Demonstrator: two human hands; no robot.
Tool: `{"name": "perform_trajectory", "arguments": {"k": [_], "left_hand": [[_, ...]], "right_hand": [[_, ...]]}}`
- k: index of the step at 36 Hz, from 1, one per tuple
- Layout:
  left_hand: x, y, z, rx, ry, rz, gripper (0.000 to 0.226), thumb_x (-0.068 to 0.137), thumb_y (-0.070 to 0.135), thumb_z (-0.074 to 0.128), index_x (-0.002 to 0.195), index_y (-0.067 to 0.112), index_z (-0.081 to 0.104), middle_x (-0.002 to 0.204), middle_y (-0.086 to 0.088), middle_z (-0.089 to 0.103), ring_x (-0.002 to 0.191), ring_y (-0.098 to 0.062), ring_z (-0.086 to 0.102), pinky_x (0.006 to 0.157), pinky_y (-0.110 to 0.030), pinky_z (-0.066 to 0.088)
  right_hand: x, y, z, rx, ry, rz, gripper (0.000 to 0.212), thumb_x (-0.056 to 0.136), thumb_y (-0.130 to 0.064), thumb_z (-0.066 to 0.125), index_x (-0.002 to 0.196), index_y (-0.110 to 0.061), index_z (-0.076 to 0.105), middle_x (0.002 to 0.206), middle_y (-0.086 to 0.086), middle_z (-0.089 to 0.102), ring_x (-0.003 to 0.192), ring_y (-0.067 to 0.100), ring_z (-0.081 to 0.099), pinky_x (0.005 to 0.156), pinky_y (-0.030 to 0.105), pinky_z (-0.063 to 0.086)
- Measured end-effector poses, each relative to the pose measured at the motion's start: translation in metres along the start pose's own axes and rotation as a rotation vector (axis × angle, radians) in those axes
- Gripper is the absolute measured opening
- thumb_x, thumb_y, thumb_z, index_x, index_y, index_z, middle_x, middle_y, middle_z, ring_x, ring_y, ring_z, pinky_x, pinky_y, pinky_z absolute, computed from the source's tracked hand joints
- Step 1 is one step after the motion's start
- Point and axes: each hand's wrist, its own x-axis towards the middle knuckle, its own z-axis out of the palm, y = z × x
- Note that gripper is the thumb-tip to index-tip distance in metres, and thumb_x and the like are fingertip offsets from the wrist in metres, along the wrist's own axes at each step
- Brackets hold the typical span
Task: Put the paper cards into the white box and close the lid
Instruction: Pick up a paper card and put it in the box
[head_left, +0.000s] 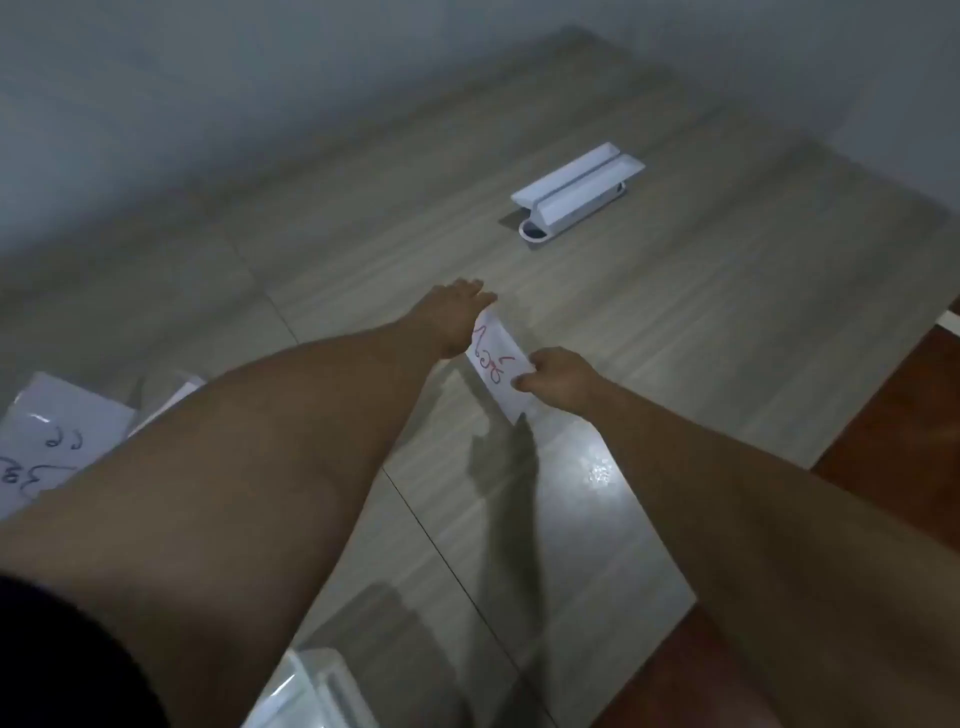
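While both hands pinch it | paper card long axis runs away-left | right grip, left grip holding ends

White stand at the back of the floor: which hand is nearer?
Left. The left hand reaches furthest forward, just short of the white stand. The right hand sits further back, gripping the card with red writing.

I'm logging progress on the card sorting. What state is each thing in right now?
Red-marked card: held in both hands, above the floor.
Left hand: on the card's far end.
Right hand: pinching the card's near edge.
White holder: on the floor, untouched.
Blue-marked card: lying at left, not held.
White box: mostly out of frame; lid unclear.
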Motion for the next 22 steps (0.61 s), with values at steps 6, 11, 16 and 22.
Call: {"name": "perform_trajectory", "arguments": {"k": [6, 11, 16, 22], "left_hand": [[0.01, 0.009, 0.016, 0.097, 0.096, -0.058, 0.047, 0.083, 0.017, 0.068, 0.129, 0.017, 0.057, 0.148, -0.008, 0.044, 0.143, -0.029, 0.028, 0.117, -0.048, 0.02], [-0.01, -0.006, 0.017, -0.061, 0.143, -0.215, 0.028, 0.078, 0.029, 0.072, 0.104, 0.019, 0.069, 0.12, -0.008, 0.068, 0.133, -0.027, 0.046, 0.117, -0.05, 0.017], [-0.057, -0.026, -0.012, -0.435, 0.214, -0.354, 0.023, 0.076, 0.025, 0.075, 0.095, 0.014, 0.068, 0.09, -0.002, 0.067, 0.093, -0.026, 0.064, 0.064, -0.026, 0.037], [-0.136, -0.046, -0.07, -0.497, 0.338, -0.424, 0.035, 0.065, 0.029, 0.084, 0.089, 0.009, 0.071, 0.097, -0.009, 0.068, 0.084, -0.022, 0.056, 0.069, -0.028, 0.037]], "right_hand": [[-0.004, 0.012, 0.016, -0.013, 0.274, -0.055, 0.021, 0.092, -0.008, 0.05, 0.083, 0.001, 0.066, 0.093, 0.019, 0.07, 0.083, 0.029, 0.062, 0.067, 0.021, 0.04], [-0.009, 0.008, 0.003, 0.046, 0.424, -0.143, 0.024, 0.092, -0.005, 0.053, 0.108, -0.002, 0.07, 0.108, 0.017, 0.072, 0.102, 0.031, 0.066, 0.089, 0.033, 0.053], [-0.018, -0.027, -0.019, 0.08, 0.378, -0.267, 0.021, 0.095, -0.012, 0.055, 0.107, -0.005, 0.071, 0.107, 0.015, 0.072, 0.094, 0.024, 0.066, 0.079, 0.028, 0.051], [-0.053, -0.085, -0.024, 0.321, 0.38, -0.338, 0.02, 0.094, -0.021, 0.057, 0.104, -0.009, 0.071, 0.106, 0.01, 0.072, 0.089, 0.02, 0.061, 0.081, 0.032, 0.051]]}}
